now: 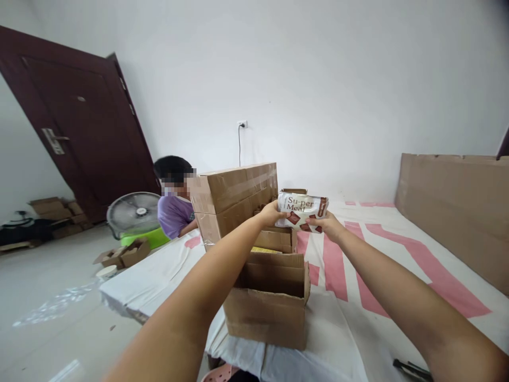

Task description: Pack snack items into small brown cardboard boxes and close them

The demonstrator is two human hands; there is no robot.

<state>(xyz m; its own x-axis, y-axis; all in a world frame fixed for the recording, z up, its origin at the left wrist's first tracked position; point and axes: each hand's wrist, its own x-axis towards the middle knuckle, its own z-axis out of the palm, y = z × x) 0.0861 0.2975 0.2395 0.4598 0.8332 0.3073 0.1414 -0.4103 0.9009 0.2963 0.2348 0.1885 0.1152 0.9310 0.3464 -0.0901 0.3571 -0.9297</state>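
Both my arms reach forward over an open cardboard box (270, 313). My left hand (271, 213) and my right hand (326, 224) grip the two ends of a white and brown snack packet (302, 210), printed "Su-per Meal", held in the air above the boxes. A second open box (278, 239) with something yellow inside sits just behind the near one, under the packet. A taped, closed carton (234, 196) stands to the left of my left hand.
The boxes rest on a table under a white cloth with pink stripes (358, 276). A cardboard sheet (457, 207) leans at the right. A person in a purple shirt (174, 212) sits behind the carton, near a fan (133, 212). A dark door (79, 132) stands at the left.
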